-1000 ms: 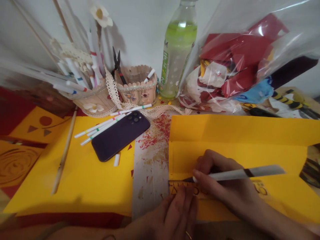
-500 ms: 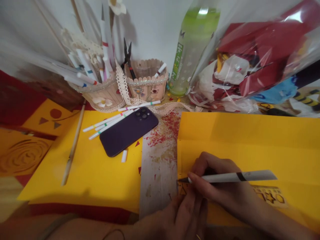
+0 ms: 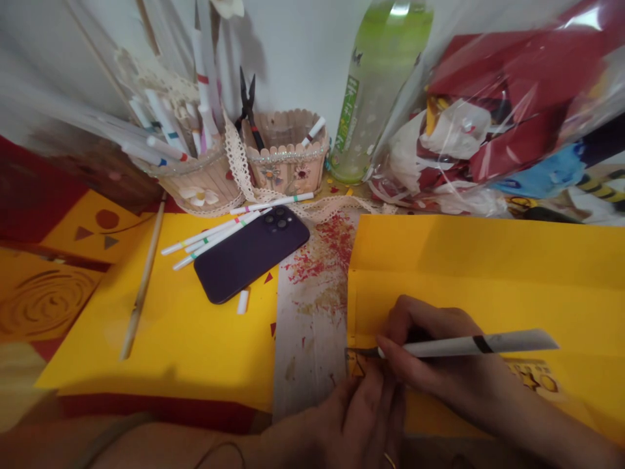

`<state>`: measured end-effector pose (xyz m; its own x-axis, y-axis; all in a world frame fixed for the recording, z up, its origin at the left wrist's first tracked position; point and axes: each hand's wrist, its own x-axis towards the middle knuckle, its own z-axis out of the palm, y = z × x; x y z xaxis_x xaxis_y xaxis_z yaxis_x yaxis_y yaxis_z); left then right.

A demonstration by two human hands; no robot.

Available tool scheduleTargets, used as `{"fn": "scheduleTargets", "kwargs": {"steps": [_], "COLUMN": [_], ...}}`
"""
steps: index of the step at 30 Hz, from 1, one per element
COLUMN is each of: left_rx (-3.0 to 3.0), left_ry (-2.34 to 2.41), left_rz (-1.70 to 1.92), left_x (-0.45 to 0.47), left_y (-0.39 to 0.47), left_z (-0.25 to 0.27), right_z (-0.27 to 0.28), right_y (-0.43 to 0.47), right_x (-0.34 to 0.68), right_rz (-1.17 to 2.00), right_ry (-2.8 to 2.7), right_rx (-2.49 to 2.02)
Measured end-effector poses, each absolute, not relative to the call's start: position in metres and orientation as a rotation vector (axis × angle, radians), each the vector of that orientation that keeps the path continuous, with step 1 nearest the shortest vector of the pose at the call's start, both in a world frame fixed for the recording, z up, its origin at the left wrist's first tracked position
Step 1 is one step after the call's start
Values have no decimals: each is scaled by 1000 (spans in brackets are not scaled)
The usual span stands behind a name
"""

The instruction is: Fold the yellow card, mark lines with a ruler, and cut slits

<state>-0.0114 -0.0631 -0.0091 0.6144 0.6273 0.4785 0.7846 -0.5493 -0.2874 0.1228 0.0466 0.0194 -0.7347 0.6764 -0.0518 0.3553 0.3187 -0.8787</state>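
Observation:
My right hand (image 3: 434, 352) grips a white felt-tip pen (image 3: 517, 340) with a dark band and a dark pointed tip. The tip reaches the left edge of a yellow sheet (image 3: 478, 260), by a small triangle cut-out in a stencil ruler (image 3: 532, 376). Part of that ruler, with star and round cut-outs, shows beyond my right wrist; my hands cover its middle. With fingers close together, my left hand (image 3: 364, 417) presses the ruler onto the sheet just below the tip. A ring is on one finger.
Left lies another yellow sheet (image 3: 195, 339) with a dark phone (image 3: 251, 254), several white pens, a white cap (image 3: 243, 302) and a wooden stick (image 3: 143, 280). Behind stand pen baskets (image 3: 288, 156), pliers (image 3: 250, 111), a green-topped bottle (image 3: 375, 98) and a plastic bag (image 3: 508, 117) of scraps.
My right hand has shifted slightly right with the pen, and the triangle cut-out shows more clearly. My left hand stays almost where it was. The whole view has tilted slightly.

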Motion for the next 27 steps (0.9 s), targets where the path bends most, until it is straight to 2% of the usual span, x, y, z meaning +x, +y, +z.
{"fn": "scheduleTargets", "kwargs": {"steps": [15,27], "left_rx": [-2376,-2408], "left_ry": [-1132,-1144], "left_rz": [-449,-385], "left_x": [-11,-11], "left_y": [-64,-65], "left_z": [-9,-7], "right_z": [25,22], "right_y": [46,55], "right_x": [115,135], "right_rz": [1549,1399], "right_ry": [-2283,-2395], "right_rx": [-933,-966]}}
